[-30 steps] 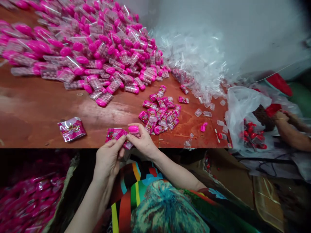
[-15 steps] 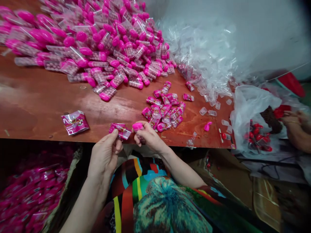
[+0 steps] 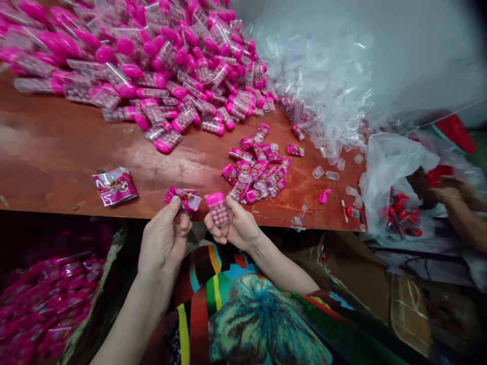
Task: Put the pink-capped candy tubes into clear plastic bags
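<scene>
LEFT HAND: my left hand [image 3: 165, 230] has its fingers pinched on a printed pink wrapper [image 3: 183, 199], right at the desk [image 3: 178, 175] edge.
RIGHT HAND: my right hand [image 3: 234, 223] has its fingers closed around the pink-capped candy container [image 3: 218, 209], cap up, near the wrapper.
DESK: wrapped packs [image 3: 258, 172] sit in a cluster just beyond my right hand; capped containers [image 3: 163, 76] heap behind.

Pink-cap cont. [image 3: 215, 198] in R hand [image 3: 240, 223] turned, more beads [image 3: 219, 215] showing.
</scene>
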`<state>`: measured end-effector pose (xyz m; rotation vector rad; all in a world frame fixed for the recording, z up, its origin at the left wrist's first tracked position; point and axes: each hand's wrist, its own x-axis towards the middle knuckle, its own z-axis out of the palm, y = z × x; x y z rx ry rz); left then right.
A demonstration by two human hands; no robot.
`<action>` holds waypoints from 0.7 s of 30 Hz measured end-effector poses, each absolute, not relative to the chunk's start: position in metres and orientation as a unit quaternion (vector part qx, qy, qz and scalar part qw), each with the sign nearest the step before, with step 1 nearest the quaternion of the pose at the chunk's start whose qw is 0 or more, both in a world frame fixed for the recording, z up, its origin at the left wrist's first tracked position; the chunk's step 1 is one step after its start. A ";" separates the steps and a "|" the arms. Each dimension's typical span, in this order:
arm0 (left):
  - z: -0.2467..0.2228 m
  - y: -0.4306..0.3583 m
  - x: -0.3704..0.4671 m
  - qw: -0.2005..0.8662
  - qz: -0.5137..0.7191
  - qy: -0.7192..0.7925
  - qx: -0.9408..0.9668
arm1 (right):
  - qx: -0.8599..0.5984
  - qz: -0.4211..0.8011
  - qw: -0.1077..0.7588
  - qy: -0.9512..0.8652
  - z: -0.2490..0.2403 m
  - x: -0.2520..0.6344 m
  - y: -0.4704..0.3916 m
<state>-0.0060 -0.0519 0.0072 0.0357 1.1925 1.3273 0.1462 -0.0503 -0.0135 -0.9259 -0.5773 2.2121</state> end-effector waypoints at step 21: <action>-0.001 -0.058 0.004 0.681 0.525 0.504 0.089 | -0.506 0.642 0.417 -0.398 -0.027 0.137 -0.065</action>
